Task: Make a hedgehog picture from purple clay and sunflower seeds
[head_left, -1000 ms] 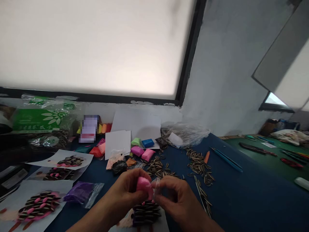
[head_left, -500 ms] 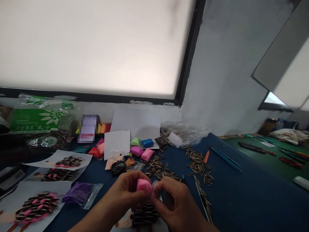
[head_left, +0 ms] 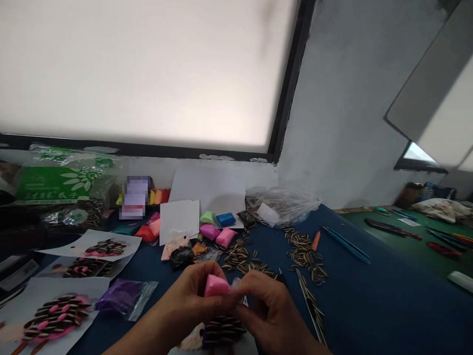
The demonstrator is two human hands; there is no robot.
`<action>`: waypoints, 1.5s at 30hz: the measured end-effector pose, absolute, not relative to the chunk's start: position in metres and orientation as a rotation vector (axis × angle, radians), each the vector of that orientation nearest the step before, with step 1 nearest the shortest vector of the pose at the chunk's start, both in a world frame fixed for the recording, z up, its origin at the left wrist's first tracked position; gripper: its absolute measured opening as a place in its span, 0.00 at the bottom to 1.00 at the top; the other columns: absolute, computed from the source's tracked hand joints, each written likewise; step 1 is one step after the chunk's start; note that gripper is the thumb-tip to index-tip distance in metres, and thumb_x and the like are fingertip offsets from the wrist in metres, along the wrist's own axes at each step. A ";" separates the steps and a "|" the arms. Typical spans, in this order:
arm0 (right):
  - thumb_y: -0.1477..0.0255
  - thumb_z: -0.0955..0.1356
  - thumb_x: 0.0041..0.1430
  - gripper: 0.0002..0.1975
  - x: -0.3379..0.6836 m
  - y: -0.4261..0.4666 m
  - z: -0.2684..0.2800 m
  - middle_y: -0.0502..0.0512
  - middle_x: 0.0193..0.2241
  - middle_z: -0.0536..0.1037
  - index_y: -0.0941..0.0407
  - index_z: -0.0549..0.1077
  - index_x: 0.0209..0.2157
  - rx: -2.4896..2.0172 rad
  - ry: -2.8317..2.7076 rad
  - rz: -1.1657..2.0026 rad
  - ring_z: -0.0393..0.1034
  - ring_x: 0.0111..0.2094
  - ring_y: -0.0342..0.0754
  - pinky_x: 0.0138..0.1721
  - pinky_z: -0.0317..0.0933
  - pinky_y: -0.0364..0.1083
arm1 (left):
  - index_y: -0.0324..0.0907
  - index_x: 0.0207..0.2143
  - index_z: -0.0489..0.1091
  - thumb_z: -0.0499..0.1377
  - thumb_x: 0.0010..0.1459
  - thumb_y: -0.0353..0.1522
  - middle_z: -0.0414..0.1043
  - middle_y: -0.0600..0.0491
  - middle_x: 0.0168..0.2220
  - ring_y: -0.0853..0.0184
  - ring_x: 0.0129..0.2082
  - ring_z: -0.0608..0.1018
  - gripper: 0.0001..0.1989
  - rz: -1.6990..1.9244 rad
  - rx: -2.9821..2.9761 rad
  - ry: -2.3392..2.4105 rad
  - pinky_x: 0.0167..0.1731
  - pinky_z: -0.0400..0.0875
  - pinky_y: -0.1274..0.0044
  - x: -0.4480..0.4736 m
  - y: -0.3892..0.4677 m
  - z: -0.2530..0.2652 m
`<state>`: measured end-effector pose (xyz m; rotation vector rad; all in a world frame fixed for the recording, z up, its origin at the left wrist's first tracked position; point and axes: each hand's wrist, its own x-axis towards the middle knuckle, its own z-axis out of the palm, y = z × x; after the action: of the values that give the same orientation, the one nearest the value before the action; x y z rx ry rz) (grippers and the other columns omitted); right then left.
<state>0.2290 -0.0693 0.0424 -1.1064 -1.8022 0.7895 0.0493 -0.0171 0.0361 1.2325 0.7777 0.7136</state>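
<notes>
My left hand (head_left: 185, 298) grips a lump of pink clay (head_left: 215, 286) in a clear plastic wrapper, low in the middle of the view. My right hand (head_left: 268, 308) pinches the wrapper's right end, its fingers touching the clay. Both hands hover just above a paper sheet carrying a seed-and-clay picture (head_left: 221, 331), partly hidden under them. Loose striped sunflower seeds (head_left: 242, 259) lie on the blue table (head_left: 369, 305) right behind the hands.
Small clay packets in pink (head_left: 224, 237), blue (head_left: 225, 219), green and red lie behind the hands. A purple clay bag (head_left: 123, 296) and finished seed pictures (head_left: 55, 315) sit left. Blue sticks (head_left: 345, 242) lie right, with a green seed bag (head_left: 62, 177) far left.
My hands have closed in on the pink clay and sunk slightly. The right fingers now press nearer the lump. The view has barely shifted.
</notes>
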 end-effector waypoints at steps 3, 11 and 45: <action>0.75 0.70 0.57 0.04 0.229 -0.070 0.041 0.51 0.36 0.70 0.55 0.79 0.33 -1.096 -1.779 0.813 0.57 0.21 0.36 0.22 0.52 0.39 | 0.43 0.24 0.64 0.75 0.37 0.41 0.62 0.65 0.17 0.76 0.19 0.59 0.23 0.711 1.246 0.789 0.20 0.56 0.82 0.050 -0.020 0.045; 0.75 0.70 0.58 0.05 0.228 -0.073 0.040 0.52 0.34 0.73 0.56 0.75 0.27 -1.033 -1.761 0.683 0.68 0.27 0.42 0.26 0.59 0.39 | 0.43 0.23 0.64 0.70 0.38 0.38 0.64 0.64 0.17 0.76 0.19 0.60 0.17 0.706 1.259 0.787 0.20 0.55 0.82 0.046 -0.019 0.054; 0.55 0.78 0.47 0.21 0.236 -0.058 0.044 0.44 0.19 0.71 0.57 0.74 0.27 -1.172 -1.234 1.414 0.62 0.16 0.37 0.15 0.54 0.36 | 0.37 0.58 0.71 0.53 0.57 0.26 0.70 0.37 0.61 0.43 0.62 0.66 0.25 0.470 2.647 1.717 0.58 0.59 0.54 -0.004 0.018 0.033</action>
<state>0.2364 -0.0576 0.0441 -1.1717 -1.2339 1.4144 -0.0037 0.0176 0.0329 2.6470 1.7172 0.4701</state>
